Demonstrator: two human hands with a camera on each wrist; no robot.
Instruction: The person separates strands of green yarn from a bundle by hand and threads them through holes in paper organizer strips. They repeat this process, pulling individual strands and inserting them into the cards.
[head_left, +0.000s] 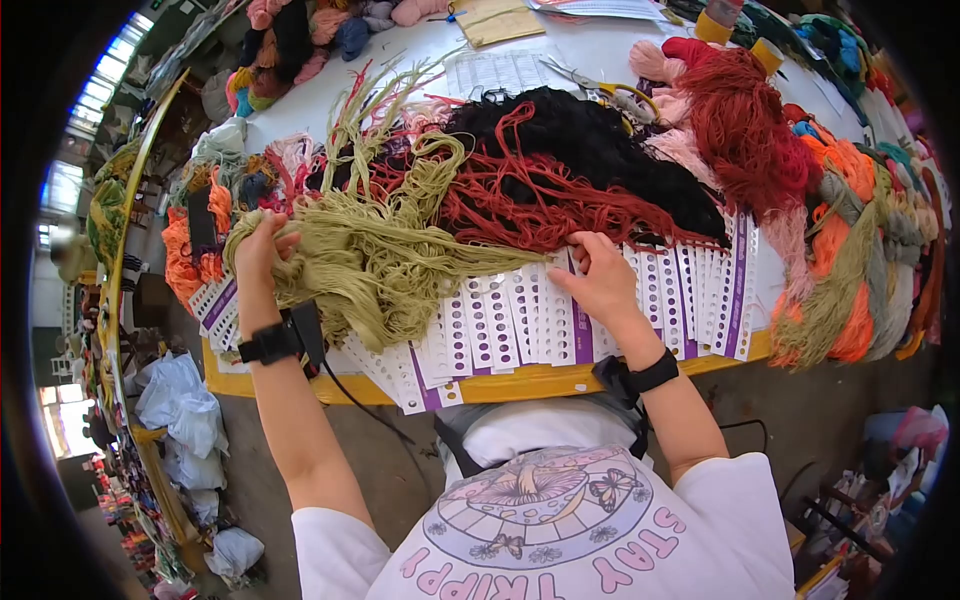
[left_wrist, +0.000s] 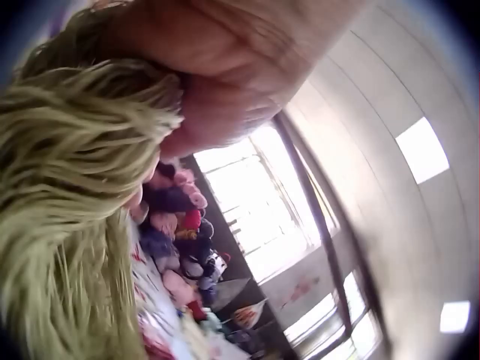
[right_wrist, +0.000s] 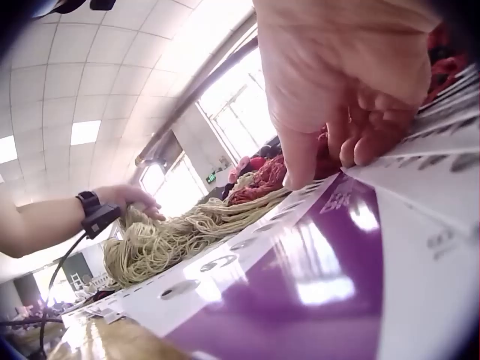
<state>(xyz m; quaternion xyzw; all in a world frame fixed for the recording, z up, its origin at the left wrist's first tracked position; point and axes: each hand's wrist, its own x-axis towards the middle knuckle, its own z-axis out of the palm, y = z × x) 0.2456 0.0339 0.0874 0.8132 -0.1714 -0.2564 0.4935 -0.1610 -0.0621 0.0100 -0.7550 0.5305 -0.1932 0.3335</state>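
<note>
A loose bundle of olive-green yarn (head_left: 400, 230) lies across the upper ends of white hole-punched cards (head_left: 490, 325). At the bundle's left end my left hand (head_left: 262, 250) grips the strands; in the left wrist view the green yarn (left_wrist: 67, 165) hangs from under the palm. My right hand (head_left: 603, 278) is low over the cards, near the tapering right end of the green yarn. Its thumb and bent fingers stand apart in the right wrist view, with the thumb tip right at the edge of a purple-and-white card (right_wrist: 315, 262).
Dark red yarn (head_left: 600, 205) and a black yarn heap (head_left: 560, 135) lie behind the cards. Yellow-handled scissors (head_left: 620, 95) rest beyond them. Piles of red (head_left: 735, 130) and orange yarn (head_left: 845, 165) stand at the right. A yellow table edge (head_left: 500, 388) runs along the front.
</note>
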